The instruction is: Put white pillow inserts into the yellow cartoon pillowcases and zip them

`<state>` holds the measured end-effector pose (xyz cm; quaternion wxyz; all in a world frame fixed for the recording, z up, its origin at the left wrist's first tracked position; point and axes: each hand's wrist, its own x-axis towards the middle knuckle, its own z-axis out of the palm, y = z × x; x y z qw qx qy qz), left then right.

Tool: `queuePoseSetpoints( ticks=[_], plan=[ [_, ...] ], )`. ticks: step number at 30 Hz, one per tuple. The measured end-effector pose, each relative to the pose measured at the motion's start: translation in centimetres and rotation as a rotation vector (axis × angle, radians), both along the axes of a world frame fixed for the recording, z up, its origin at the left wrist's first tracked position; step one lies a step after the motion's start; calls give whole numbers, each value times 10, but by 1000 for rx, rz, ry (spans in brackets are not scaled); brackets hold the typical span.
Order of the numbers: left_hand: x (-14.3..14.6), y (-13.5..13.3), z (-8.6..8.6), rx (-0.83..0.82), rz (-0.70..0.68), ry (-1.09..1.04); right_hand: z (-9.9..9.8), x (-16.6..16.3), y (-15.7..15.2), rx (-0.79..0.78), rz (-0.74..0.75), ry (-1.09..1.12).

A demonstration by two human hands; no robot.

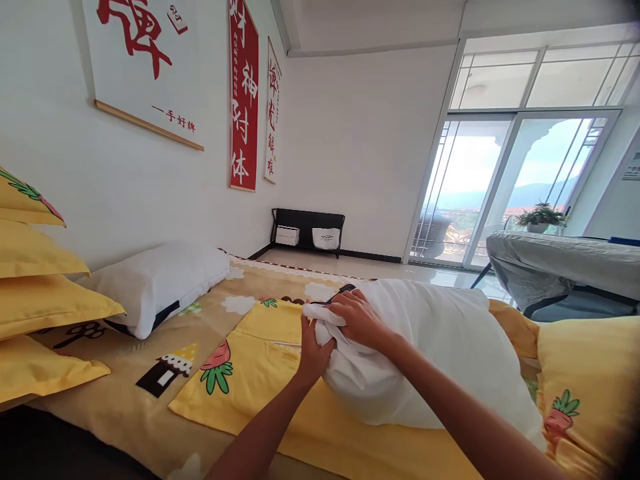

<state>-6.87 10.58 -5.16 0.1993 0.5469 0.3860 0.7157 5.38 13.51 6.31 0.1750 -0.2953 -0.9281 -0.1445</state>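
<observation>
A plump white pillow [430, 353] lies across a flat yellow pillowcase [250, 333] printed with carrots. At the pillow's near-left end, the white fabric is bunched up. My left hand [316, 353] pinches this bunched end from below and the left, its thumb against the cloth. Above it, my right hand [357, 319] is closed over the same end, fingers pressed on the folds. Part of the pillowcase is hidden under the pillow, and an opening edge shows close to my left hand.
Several yellow pillows [45, 307] are stacked at the left. A second white pillow [170, 280] lies by the wall, and a yellow carrot pillow [590, 373] sits at the right. Beneath them is a patterned blanket [125, 400]. A covered table [565, 263] stands back right.
</observation>
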Motion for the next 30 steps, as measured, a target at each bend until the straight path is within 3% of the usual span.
queuePoseSetpoints(
  ticks=[4, 9, 12, 15, 18, 20, 23, 26, 30],
  plan=[
    [8, 7, 6, 7, -47, -45, -8, 16, -11, -70, 23, 42],
    [12, 14, 29, -284, -152, -303, -26, 25, -25, -112, -39, -43],
    [16, 17, 43, -342, -234, -391, -48, 11, -32, 32, -209, -11],
    [17, 13, 52, -341, -229, -395, -67, -3, -29, 211, -381, 5],
    [4, 4, 59, -313, -189, -334, -69, -1, -15, 309, -419, -84],
    [-14, -4, 60, -254, -138, -188, -55, 12, -3, 350, -417, -124],
    [-43, -16, 45, -263, -185, 219, -13, 45, 11, 405, -446, -141],
    [-55, -25, 5, -386, -385, 735, 42, 79, 17, 453, -480, -224],
    [-49, -30, -51, -505, -460, 1266, 106, 106, 14, 590, -473, -445]
  ],
)
